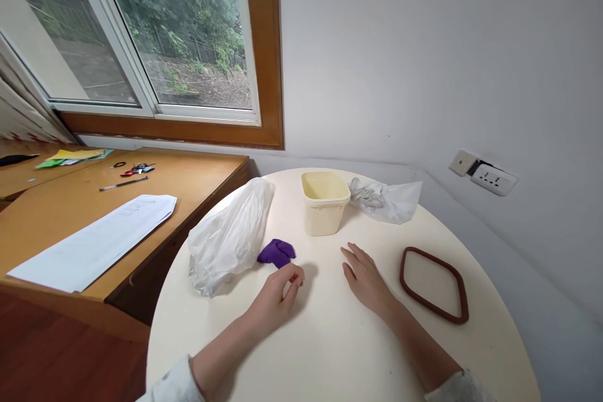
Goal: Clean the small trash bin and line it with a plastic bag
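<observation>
My left hand (279,294) is just above the white round table (330,352), its fingers curled and the thumb tip near them. Nothing shows between those fingers. Beside its fingertips lies a crumpled purple cloth (277,253). My right hand (362,276) is low over the tabletop, palm down and fingers apart, holding nothing. Ahead of both hands stands an upright cream plastic bin (325,217), its top uncovered and the visible inside bare. To the right of my right hand, a brown rounded-rectangular ring (431,304) lies flat.
A large white plastic bag (230,239) lies at the table's left. A clear plastic bag (398,201) with something greyish inside lies behind the bin. The wooden desk (202,169) on the left holds papers (103,239), a pen (123,184) and keys (137,169). A wall rises behind.
</observation>
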`<control>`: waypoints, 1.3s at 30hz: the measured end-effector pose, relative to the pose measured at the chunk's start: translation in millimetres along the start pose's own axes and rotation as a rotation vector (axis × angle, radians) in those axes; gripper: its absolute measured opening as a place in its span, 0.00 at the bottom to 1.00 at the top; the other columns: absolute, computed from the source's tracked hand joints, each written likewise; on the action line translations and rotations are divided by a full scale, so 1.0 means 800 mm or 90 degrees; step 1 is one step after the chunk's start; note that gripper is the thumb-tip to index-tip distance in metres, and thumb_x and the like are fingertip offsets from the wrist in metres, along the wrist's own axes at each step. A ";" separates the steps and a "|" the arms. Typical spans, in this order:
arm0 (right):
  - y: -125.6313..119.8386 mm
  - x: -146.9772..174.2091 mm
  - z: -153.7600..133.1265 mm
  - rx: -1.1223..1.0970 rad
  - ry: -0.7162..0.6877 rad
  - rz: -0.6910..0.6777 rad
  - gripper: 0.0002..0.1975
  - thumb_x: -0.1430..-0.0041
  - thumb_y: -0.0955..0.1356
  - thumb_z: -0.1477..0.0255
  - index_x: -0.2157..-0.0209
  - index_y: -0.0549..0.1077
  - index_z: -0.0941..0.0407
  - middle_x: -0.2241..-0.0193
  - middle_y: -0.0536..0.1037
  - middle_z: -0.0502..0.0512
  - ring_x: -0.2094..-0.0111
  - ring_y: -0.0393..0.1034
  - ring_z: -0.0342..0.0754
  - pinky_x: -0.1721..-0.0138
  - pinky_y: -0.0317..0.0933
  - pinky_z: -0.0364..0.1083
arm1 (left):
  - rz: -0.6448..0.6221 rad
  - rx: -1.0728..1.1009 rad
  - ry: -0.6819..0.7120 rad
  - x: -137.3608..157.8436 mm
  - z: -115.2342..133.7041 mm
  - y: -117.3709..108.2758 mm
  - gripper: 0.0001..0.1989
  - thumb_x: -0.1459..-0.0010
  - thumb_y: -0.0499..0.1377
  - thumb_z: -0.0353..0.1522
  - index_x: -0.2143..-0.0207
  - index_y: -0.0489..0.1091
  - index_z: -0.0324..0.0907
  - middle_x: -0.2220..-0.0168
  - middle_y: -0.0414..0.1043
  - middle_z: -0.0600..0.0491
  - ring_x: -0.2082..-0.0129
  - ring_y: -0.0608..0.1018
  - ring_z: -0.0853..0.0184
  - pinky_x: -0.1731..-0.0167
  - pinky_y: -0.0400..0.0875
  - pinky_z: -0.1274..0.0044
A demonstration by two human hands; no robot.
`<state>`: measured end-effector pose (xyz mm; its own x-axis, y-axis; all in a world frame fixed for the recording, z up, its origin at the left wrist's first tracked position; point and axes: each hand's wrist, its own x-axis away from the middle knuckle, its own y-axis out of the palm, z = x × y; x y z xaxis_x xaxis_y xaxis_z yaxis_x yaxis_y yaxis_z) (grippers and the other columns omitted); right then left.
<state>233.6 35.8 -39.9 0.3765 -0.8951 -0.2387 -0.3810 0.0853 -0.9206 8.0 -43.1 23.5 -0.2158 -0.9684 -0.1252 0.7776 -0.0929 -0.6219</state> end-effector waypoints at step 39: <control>0.001 0.002 -0.056 -0.140 -0.120 0.078 0.16 0.41 0.58 0.76 0.55 0.71 0.57 0.52 0.71 0.57 0.51 0.63 0.48 0.47 0.56 0.49 | 0.224 -0.092 0.127 -0.151 0.000 -0.061 0.11 0.49 0.58 0.38 0.73 0.57 0.43 0.68 0.63 0.54 0.65 0.68 0.65 0.63 0.64 0.73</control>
<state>196.3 14.8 -27.1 0.4588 -0.7851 -0.4161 -0.5987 0.0729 -0.7977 -3.5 78.7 68.9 -0.0732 -0.8701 -0.4873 0.7365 0.2823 -0.6147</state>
